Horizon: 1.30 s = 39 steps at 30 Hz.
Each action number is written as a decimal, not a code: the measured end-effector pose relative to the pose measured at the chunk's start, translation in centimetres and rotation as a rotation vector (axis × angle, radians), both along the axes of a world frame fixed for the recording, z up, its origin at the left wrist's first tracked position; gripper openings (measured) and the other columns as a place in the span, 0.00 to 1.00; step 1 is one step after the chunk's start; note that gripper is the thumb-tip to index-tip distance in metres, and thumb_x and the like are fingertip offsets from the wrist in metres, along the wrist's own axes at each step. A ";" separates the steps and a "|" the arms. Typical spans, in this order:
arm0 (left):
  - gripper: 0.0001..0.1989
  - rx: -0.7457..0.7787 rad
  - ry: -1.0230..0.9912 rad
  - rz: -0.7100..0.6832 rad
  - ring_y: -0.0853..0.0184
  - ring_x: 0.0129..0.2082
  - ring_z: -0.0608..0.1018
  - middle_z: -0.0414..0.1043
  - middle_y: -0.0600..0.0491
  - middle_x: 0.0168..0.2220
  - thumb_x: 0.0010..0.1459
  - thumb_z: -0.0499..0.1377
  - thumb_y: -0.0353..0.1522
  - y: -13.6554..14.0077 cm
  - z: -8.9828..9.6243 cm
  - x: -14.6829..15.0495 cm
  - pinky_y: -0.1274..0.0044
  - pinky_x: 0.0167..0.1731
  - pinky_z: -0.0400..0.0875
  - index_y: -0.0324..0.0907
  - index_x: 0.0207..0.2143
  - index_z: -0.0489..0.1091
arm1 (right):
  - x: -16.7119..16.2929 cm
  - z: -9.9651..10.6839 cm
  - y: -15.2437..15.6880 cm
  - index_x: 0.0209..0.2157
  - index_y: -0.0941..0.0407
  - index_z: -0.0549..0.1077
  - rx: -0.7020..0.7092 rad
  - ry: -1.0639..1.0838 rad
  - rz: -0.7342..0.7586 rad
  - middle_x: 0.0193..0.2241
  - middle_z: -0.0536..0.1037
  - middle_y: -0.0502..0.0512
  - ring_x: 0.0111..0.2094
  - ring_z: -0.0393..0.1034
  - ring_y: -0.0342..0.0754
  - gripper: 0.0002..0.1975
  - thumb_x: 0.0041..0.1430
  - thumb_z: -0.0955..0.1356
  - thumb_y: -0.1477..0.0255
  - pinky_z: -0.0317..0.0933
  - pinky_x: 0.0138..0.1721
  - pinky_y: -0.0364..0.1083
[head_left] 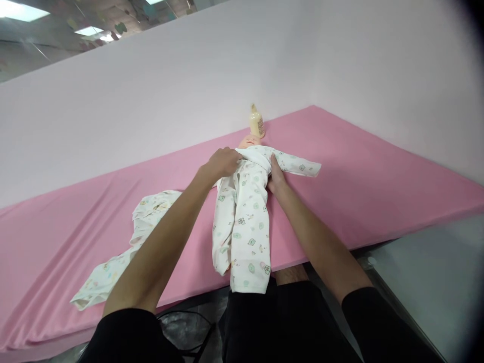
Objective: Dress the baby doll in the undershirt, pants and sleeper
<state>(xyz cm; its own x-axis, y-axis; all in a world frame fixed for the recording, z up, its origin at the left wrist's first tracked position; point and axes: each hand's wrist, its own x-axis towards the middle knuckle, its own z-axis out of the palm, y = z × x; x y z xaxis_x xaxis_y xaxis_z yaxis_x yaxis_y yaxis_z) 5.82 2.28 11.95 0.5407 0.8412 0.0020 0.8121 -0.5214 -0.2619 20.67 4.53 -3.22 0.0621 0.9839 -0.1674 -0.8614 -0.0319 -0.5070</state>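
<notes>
Pink surface [340, 194] set against a white wall [170, 91]. At left, a second garment [151, 214] lies loose. Our left hand [226, 162] pinches the bunched edge of the printed clothes [250, 217] on the doll [250, 142], face-up mid-surface. Our right hand [277, 176] grasps their opposite side, thumb on top. We judge: draw both sides evenly, steadying the torso.

Both bare forearms reach forward and converge on the doll [249, 142]. The left arm [166, 232] slants in from its near left, wrist bent inward, and the left hand [224, 162] has its back up and fingers curled against it. The right arm [321, 229] mirrors this; the right hand [278, 179] touches its right edge, thumb [274, 163] uppermost, fingers mostly hidden.
</notes>
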 end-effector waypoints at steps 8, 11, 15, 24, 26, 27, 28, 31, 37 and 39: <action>0.19 0.272 0.116 -0.003 0.55 0.47 0.74 0.74 0.38 0.45 0.63 0.45 0.19 0.6 -3.3 1.2 0.69 0.42 0.66 0.32 0.44 0.75 | -0.1 0.4 -0.5 0.45 0.53 0.76 -0.021 -0.020 0.004 0.43 0.83 0.54 0.51 0.75 0.51 0.20 0.65 0.65 0.52 0.70 0.55 0.53; 0.21 0.282 0.093 0.051 0.55 0.49 0.73 0.73 0.37 0.46 0.62 0.44 0.17 0.3 -3.6 1.6 0.69 0.43 0.66 0.32 0.47 0.74 | -0.1 0.4 -0.4 0.48 0.55 0.75 0.008 -0.016 -0.012 0.43 0.83 0.56 0.52 0.74 0.52 0.21 0.66 0.64 0.54 0.69 0.55 0.54; 0.20 0.220 0.088 0.161 0.55 0.49 0.73 0.74 0.38 0.46 0.61 0.46 0.18 -0.6 -3.1 2.5 0.70 0.42 0.67 0.33 0.45 0.75 | -0.1 0.0 0.0 0.47 0.55 0.75 0.040 0.005 -0.005 0.44 0.83 0.56 0.51 0.74 0.52 0.21 0.67 0.64 0.54 0.67 0.57 0.53; 0.15 0.103 0.052 -0.053 0.57 0.41 0.77 0.76 0.42 0.39 0.64 0.48 0.25 -3.4 -1.2 4.6 0.69 0.41 0.67 0.35 0.37 0.75 | 0.0 0.5 -0.7 0.45 0.54 0.75 0.016 -0.020 0.015 0.39 0.83 0.55 0.50 0.75 0.53 0.20 0.68 0.63 0.54 0.71 0.53 0.54; 0.15 0.076 0.083 -0.119 0.58 0.40 0.77 0.76 0.43 0.39 0.64 0.48 0.24 -3.7 -1.7 5.1 0.69 0.40 0.67 0.35 0.36 0.75 | 0.0 0.7 -0.9 0.44 0.54 0.76 0.015 -0.036 0.019 0.38 0.83 0.54 0.49 0.76 0.53 0.20 0.68 0.62 0.53 0.73 0.51 0.53; 0.15 0.074 0.111 -0.131 0.58 0.41 0.77 0.76 0.42 0.39 0.63 0.48 0.22 -3.8 -1.9 5.4 0.69 0.40 0.66 0.35 0.37 0.75 | 0.1 0.7 -0.9 0.43 0.54 0.76 0.020 -0.040 0.015 0.37 0.83 0.54 0.49 0.76 0.53 0.20 0.67 0.63 0.53 0.73 0.50 0.52; 0.15 0.086 0.140 -0.138 0.57 0.43 0.76 0.75 0.41 0.40 0.61 0.48 0.20 -3.8 -2.2 5.7 0.69 0.41 0.66 0.34 0.38 0.75 | 0.1 0.7 -1.0 0.43 0.54 0.76 0.025 -0.041 0.009 0.37 0.83 0.54 0.48 0.76 0.52 0.20 0.67 0.63 0.53 0.73 0.49 0.52; 0.17 0.134 0.188 -0.165 0.54 0.52 0.72 0.73 0.38 0.47 0.59 0.49 0.18 -3.8 -2.4 6.7 0.68 0.46 0.65 0.32 0.43 0.75 | 0.1 0.7 -0.8 0.43 0.54 0.75 0.015 -0.023 0.004 0.37 0.83 0.52 0.46 0.77 0.51 0.18 0.68 0.63 0.55 0.74 0.48 0.51; 0.15 0.008 0.279 -0.077 0.52 0.55 0.71 0.74 0.36 0.48 0.60 0.53 0.20 -3.8 -0.5 9.0 0.67 0.51 0.63 0.31 0.46 0.75 | 0.1 0.7 -0.4 0.38 0.53 0.75 -0.012 -0.052 -0.019 0.29 0.80 0.51 0.39 0.77 0.49 0.17 0.68 0.63 0.55 0.73 0.43 0.48; 0.15 -0.004 0.313 -0.043 0.53 0.53 0.73 0.75 0.38 0.46 0.60 0.54 0.21 -3.6 -0.2 9.6 0.68 0.51 0.64 0.32 0.47 0.76 | 0.1 0.7 -0.4 0.35 0.53 0.75 -0.036 -0.069 -0.044 0.26 0.78 0.51 0.36 0.76 0.49 0.17 0.67 0.64 0.56 0.73 0.39 0.47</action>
<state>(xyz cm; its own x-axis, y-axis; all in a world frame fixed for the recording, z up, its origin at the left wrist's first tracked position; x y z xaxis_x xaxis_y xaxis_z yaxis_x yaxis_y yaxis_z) 15.39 -1.27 11.79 0.5496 0.8173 -0.1733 0.6697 -0.5550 -0.4935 20.80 4.17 -2.52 0.1181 0.9734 -0.1964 -0.8255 -0.0137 -0.5642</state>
